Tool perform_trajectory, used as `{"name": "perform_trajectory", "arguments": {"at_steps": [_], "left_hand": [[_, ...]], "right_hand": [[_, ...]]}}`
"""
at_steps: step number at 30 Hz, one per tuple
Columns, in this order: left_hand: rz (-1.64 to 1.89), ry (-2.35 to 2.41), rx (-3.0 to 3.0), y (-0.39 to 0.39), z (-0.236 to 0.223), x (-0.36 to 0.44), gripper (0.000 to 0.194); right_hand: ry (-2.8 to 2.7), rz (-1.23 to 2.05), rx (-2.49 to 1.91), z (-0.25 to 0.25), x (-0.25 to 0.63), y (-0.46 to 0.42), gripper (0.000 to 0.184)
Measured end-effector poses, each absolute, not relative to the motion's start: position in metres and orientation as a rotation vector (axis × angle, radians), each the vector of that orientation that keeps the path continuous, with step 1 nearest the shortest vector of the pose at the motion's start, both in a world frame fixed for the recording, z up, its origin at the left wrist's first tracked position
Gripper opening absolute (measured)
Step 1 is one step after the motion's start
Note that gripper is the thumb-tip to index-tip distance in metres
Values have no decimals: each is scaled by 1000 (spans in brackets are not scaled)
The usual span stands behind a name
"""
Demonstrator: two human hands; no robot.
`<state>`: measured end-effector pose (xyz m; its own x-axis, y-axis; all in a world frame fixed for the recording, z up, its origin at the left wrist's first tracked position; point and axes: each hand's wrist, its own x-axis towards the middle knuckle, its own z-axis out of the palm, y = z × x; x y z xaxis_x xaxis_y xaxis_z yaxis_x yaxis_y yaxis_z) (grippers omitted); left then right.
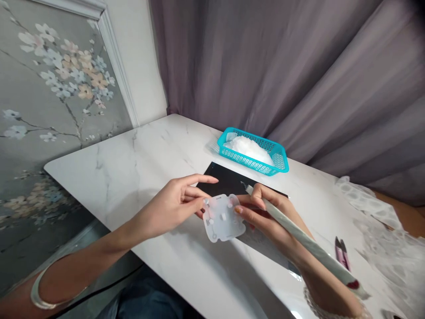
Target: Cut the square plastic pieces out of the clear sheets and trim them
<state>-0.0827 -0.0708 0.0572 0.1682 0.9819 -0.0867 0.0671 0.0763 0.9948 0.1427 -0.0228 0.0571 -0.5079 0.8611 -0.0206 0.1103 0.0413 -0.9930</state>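
Observation:
A translucent, wavy-edged flat piece with small raised knobs (221, 228), like a silicone mold, is held over the front of the table. My left hand (175, 204) pinches its upper left edge between thumb and fingers, the index finger stretched out above. On the other side, my right hand (270, 210) steadies the piece's right edge with the fingertips. That same hand also grips a long pale bag with a narrow tip (305, 241), like a piping bag, in the crook of the thumb. Its tip points up and away to the left; its tail lies along my right forearm.
Beneath my hands lies a black mat (219, 179) on the white marbled table (133, 173). Behind it stands a turquoise basket (282, 161) with a white bagged mass (249, 148). At right are two dark-capped pink pens (341, 254) and crumpled clear plastic (395, 252).

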Motion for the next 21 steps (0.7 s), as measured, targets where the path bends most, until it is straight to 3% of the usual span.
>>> {"name": "perform_trajectory", "arguments": {"at_steps": [5,10,21], "left_hand": [[1060,953,963,-64,33,-82,38],[944,934,1030,-71,12,-71,29],[934,1067,1257,-75,17,-70,21]], "right_hand": [[-1500,1517,-942,52,137,-19,44],[-1367,1502,-956,47,138,-15,44],[-1478,1550,-999,46,145,-8,43]]}}
